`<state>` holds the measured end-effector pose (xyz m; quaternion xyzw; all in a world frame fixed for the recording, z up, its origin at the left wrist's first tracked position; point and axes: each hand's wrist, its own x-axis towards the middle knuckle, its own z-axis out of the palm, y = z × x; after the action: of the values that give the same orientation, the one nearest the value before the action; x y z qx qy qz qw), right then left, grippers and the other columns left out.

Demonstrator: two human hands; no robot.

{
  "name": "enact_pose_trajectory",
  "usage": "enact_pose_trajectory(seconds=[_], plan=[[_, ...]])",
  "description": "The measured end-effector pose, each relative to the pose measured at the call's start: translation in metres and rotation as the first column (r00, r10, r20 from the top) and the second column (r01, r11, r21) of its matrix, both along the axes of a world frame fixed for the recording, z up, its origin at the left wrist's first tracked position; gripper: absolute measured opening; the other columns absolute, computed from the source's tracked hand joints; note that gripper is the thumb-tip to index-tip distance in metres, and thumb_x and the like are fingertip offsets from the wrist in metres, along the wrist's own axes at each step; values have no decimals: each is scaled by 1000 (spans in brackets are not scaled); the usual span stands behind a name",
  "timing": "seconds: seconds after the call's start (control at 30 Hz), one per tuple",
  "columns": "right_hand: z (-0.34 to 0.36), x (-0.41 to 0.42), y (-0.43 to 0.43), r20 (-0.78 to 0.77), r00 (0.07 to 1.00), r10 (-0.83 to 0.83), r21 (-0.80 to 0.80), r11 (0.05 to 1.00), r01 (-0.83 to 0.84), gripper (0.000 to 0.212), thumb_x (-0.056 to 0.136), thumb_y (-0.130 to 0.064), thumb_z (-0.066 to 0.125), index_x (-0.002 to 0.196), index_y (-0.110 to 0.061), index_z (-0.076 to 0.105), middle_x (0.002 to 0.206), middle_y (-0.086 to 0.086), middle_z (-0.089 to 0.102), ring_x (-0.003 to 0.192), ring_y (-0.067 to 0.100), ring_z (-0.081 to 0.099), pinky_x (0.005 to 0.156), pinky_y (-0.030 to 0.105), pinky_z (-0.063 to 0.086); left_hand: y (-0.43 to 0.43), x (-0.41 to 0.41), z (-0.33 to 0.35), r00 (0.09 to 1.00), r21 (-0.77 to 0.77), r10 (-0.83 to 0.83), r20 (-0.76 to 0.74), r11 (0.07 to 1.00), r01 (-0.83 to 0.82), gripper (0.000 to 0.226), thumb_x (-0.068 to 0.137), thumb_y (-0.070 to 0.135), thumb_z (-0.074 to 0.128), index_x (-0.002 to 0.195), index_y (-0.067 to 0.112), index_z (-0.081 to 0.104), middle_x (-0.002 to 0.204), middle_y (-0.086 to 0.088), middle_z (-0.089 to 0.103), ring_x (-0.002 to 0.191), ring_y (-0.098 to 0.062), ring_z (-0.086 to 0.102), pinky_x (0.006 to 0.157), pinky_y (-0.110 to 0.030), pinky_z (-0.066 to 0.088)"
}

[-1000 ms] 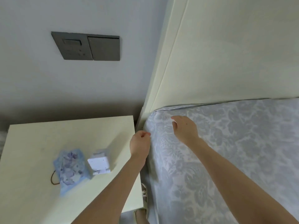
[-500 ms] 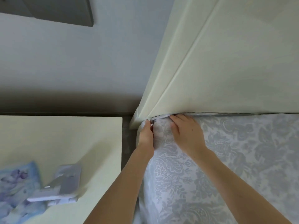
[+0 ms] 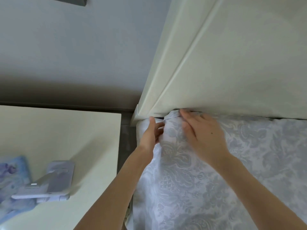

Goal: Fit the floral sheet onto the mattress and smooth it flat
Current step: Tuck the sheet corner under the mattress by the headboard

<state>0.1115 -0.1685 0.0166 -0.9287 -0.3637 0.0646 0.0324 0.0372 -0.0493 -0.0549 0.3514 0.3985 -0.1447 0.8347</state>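
The floral sheet (image 3: pixel 216 180) lies at right, its far edge against the headboard (image 3: pixel 232 63). A bedside table (image 3: pixel 66 130) stands left of it, with a stand (image 3: pixel 49 185) and pouch (image 3: pixel 11 171) on top.

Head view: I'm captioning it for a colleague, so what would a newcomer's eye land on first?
Two hands meet at the bed's corner below the cream headboard: the left hand pinches the edge of the floral sheet, and the right hand presses it flat-fingered toward the gap. A pale bedside table stands to the left, with a small white device on it.

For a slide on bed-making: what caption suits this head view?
Left hand pinches the sheet corner while the right hand presses it flat by the headboard.
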Motion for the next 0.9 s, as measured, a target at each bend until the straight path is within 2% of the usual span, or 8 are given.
enact_pose_trajectory(seconds=[0.13, 0.23, 0.3, 0.4, 0.47, 0.6, 0.77, 0.9], plan=[[60, 20, -4, -312, 941, -133, -52, 991, 123, 41, 94, -40, 49, 132, -26, 55, 118, -10, 65, 101, 15, 56, 88, 21, 37, -13, -9, 42, 989, 47, -43, 139, 998, 37, 62, 96, 54, 17, 112, 18, 65, 112, -6, 68, 106, -16, 61, 94, -23, 43], [96, 36, -9, -419, 901, -109, -3, 993, 118, 21, 84, -31, 69, 103, -24, 72, 88, -14, 65, 78, 0, 55, 69, 10, 36, -20, -14, 66, 979, 67, -61, 195, 997, 49, 58, 96, 51, 20, 108, 18, 66, 110, -4, 68, 103, -14, 62, 93, -22, 45], [122, 39, -14, -181, 983, -28, 85, 995, 44, 12, 80, -31, 69, 79, -20, 74, 73, -10, 63, 70, 11, 57, 63, 20, 39, -25, -17, 78, 973, 78, -77, 217, 995, 61, 53, 95, 51, 22, 99, 21, 65, 104, 0, 69, 100, -13, 62, 94, -23, 46], [147, 36, -19, 242, 968, 63, 180, 978, -108, 12, 83, -16, 68, 74, -14, 75, 73, 1, 69, 65, 14, 57, 56, 24, 38, -28, -22, 87, 968, 77, -95, 231, 994, 79, 49, 84, 63, 44, 97, 20, 65, 101, 0, 70, 99, -15, 63, 96, -28, 46], [141, 41, -15, 320, 947, 16, 227, 969, -93, 13, 83, -11, 67, 73, -10, 75, 73, 6, 71, 64, 17, 61, 55, 25, 39, -29, -13, 85, 959, 125, -188, 212, 978, 164, 40, 84, 55, 46, 93, 21, 65, 94, 3, 71, 93, -15, 64, 88, -24, 49], [98, 48, 5, 85, 984, -158, 84, 985, 151, 25, 78, -24, 58, 69, -7, 74, 73, 9, 71, 72, 25, 62, 64, 37, 45, -24, -15, 77, 929, 190, -277, 245, 953, 234, 25, 99, 23, 39, 81, 21, 55, 64, 3, 62, 49, -1, 56, 49, -11, 43], [88, 50, 7, -126, 969, -212, -93, 975, 201, 10, 73, -23, 74, 77, -15, 78, 79, 2, 74, 80, 21, 65, 66, 27, 41, -22, -25, 100, 896, 151, -132, 423, 986, 74, 37, 87, 54, 33, 109, 37, 57, 99, -20, 63, 89, -20, 59, 89, -30, 47], [90, 56, 11, -213, 950, -229, -208, 960, 185, 12, 70, -23, 77, 80, -16, 78, 87, 2, 73, 88, 20, 64, 70, 21, 39, -22, -9, 106, 924, 179, -218, 314, 969, 168, 51, 97, 50, 24, 80, 47, 71, 92, 10, 71, 91, -6, 61, 88, -21, 47]])
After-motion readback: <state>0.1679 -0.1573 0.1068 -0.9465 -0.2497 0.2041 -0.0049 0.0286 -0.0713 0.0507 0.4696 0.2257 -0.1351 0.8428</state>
